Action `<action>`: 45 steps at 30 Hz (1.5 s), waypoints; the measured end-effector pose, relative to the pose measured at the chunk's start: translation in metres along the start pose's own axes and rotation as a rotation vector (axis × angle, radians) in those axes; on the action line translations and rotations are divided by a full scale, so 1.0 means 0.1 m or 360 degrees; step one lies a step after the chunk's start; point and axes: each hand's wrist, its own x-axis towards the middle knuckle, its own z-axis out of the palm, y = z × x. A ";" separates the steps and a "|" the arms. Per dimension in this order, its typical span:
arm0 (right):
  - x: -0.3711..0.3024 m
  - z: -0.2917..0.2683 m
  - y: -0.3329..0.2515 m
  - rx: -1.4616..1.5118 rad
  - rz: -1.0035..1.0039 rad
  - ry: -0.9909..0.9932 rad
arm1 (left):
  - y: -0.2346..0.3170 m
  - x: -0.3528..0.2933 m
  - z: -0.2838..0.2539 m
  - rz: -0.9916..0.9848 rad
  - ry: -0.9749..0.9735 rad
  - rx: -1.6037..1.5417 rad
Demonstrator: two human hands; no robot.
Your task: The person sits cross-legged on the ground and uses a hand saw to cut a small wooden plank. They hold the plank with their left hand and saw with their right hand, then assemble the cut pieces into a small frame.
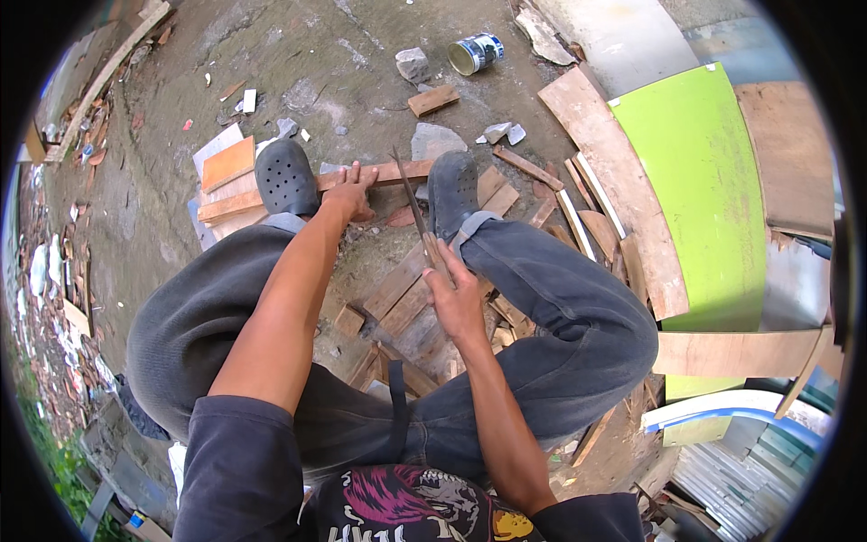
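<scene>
The right forearm angles forward and slightly left, its hand gripping the base of a long, thin metal blade, which tapers away to a point, tilted left, its tip over a wooden strip. The left arm reaches forward and right, its hand clasping that rough, reddish-brown, straight-edged strip, which lies crosswise between two perforated dark clogs, its long axis running left to right, the right end slightly farther away; beyond lie a wood block and a cylindrical can.
</scene>
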 end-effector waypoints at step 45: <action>0.14 0.12 -0.18 -0.0432 -0.0238 0.0284 | -0.02 0.03 0.09 0.0013 0.0138 0.0179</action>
